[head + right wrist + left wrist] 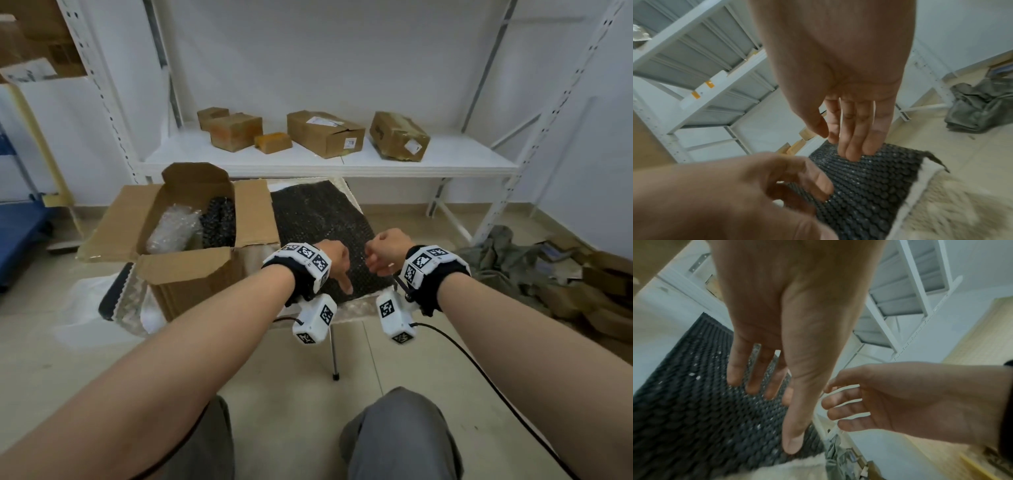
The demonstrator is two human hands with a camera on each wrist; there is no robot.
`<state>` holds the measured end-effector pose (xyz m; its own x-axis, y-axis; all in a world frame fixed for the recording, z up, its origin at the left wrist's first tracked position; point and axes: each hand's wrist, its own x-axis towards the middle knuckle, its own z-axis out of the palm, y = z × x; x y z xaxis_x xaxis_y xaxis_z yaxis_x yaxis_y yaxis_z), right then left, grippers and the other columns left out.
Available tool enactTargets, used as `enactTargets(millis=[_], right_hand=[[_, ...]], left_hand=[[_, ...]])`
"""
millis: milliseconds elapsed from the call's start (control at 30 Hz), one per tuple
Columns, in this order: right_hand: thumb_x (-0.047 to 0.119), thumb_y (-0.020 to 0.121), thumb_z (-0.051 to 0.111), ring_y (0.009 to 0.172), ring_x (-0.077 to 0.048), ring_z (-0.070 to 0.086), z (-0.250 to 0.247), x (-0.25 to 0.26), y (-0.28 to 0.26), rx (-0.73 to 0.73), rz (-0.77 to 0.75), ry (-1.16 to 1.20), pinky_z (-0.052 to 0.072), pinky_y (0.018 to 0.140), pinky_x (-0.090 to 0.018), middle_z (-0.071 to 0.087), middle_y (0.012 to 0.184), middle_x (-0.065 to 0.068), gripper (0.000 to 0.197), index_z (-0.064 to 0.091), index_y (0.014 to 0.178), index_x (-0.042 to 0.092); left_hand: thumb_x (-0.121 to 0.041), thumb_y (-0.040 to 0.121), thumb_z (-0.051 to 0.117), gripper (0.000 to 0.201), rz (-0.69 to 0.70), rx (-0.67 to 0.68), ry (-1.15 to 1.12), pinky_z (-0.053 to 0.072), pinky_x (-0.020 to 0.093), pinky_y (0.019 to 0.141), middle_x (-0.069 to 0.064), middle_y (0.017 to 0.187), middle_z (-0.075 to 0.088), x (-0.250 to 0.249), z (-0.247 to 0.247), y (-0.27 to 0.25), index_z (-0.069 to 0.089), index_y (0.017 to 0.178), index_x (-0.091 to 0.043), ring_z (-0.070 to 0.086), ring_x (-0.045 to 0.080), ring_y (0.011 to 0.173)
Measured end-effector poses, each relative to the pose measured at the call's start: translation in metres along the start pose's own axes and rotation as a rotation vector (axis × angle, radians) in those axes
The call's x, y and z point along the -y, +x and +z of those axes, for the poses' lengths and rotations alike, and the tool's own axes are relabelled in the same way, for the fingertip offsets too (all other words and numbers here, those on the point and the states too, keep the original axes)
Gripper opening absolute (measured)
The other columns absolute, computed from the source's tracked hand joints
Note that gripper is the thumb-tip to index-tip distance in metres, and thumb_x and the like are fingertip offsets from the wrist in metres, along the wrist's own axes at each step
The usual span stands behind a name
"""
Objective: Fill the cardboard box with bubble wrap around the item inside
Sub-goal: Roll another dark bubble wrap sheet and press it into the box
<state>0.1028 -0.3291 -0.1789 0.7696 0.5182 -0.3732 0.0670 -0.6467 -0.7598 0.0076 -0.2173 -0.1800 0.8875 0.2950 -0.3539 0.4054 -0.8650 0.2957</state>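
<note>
An open cardboard box [191,270] stands at the left of a small table, flaps up. Inside lie a clear bubble wrap bundle [171,228] and a black bubble wrap bundle [219,222]. To its right a black bubble wrap sheet [318,219] lies flat. My left hand [339,267] hovers over the sheet's near part, fingers straight and pointing down [774,402], holding nothing. My right hand [376,260] hangs just to its right, also empty, its fingers [853,152] extended toward the sheet [869,186]. Neither hand clearly touches the sheet [694,410].
A white metal shelf [329,161] behind the table carries several cardboard boxes. Grey cloth and flattened cardboard [513,260] are piled on the floor at the right. A blue cart [17,233] stands far left. More wrap sheets [126,301] hang off the table's left front.
</note>
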Motion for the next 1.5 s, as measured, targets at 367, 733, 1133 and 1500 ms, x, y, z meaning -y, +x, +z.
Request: enactTargets(millis=[367,733,1133,1500], right_hand=[[0.009,0.096,0.051,0.058,-0.026,0.059,-0.005,-0.050,0.006,-0.003,0.120,0.091,0.052,0.061,-0.033,0.062,0.073,-0.015,0.009,0.056,0.091,0.004],[0.073,0.080,0.057,0.085,-0.042,0.073,-0.027,-0.062,0.005,-0.055,0.198,0.545,0.061,0.073,-0.048,0.067,0.106,-0.028,0.084,0.038,0.135,0.013],[0.006,0.084,0.051,0.083,-0.028,0.063,-0.017,-0.055,0.005,-0.300,0.080,0.990,0.056,0.068,-0.037,0.062,0.099,-0.014,0.017,0.060,0.098,0.006],[0.035,0.088,0.070,0.102,-0.032,0.062,-0.015,-0.095,0.017,-0.309,0.169,0.061,0.050,0.092,-0.038,0.065,0.112,-0.019,0.041,0.062,0.112,0.004]], left_hand=[[-0.024,0.078,0.077,0.017,0.006,-0.172,0.025,0.055,0.037,0.084,0.006,0.100,0.066,0.017,0.045,0.006,0.069,0.090,-0.016,0.064,0.027,0.094],[-0.019,0.087,0.052,0.009,0.138,-0.560,-0.262,0.047,0.039,0.066,0.004,0.083,0.063,0.021,0.032,-0.011,0.045,0.081,-0.017,0.060,0.027,0.077],[-0.007,0.082,0.070,0.028,0.343,-0.046,-0.183,0.027,0.023,0.104,-0.001,0.146,0.047,0.032,0.044,-0.021,0.051,0.063,-0.016,0.037,0.009,0.139],[-0.031,0.090,0.065,0.019,-0.121,-0.440,-0.298,0.044,0.040,0.097,0.005,0.113,0.052,0.091,0.069,-0.019,0.057,0.099,-0.016,0.054,0.027,0.109]])
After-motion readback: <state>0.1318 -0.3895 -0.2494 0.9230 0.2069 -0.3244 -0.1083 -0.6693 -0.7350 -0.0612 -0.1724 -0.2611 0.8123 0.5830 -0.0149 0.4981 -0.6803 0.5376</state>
